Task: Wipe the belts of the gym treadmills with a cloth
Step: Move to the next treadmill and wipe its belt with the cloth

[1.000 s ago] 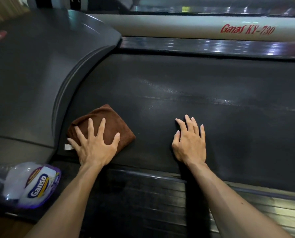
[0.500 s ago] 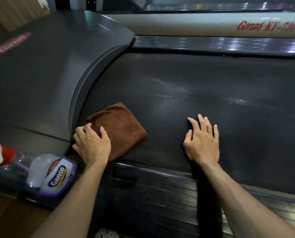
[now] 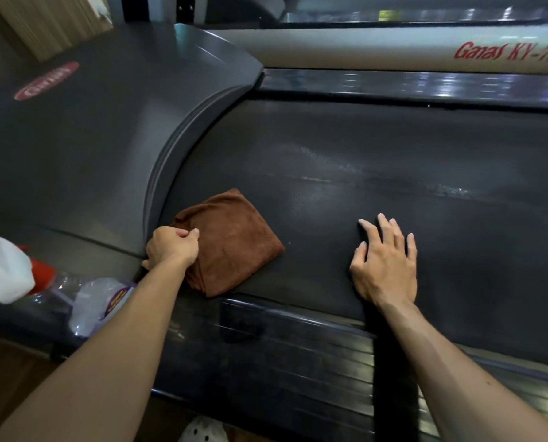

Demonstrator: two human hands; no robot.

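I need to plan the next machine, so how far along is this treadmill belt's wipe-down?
Done: the belt shows pale wipe streaks across its middle. In hand: the left hand grips the brown cloth at the belt's near corner beside the motor cover, and the right hand rests flat on the belt. Left: the stretch to the right shows no streaks.

Matt rubber, glossy trim, soft brown cloth

The treadmill belt [image 3: 377, 161] is matt black and finely grained, with pale streaks that catch the light; the brown cloth [image 3: 234, 244] on it looks like soft, napped fabric; the motor cover [image 3: 90, 148] is smooth grey plastic with a dull satin sheen; the side rail [image 3: 298, 355] nearest the camera is ribbed, dark and shiny; the far rail [image 3: 409, 86] is glossy and mirrors lights; the bottle [image 3: 97, 301] at left is clear, crinkled plastic with a glossy label
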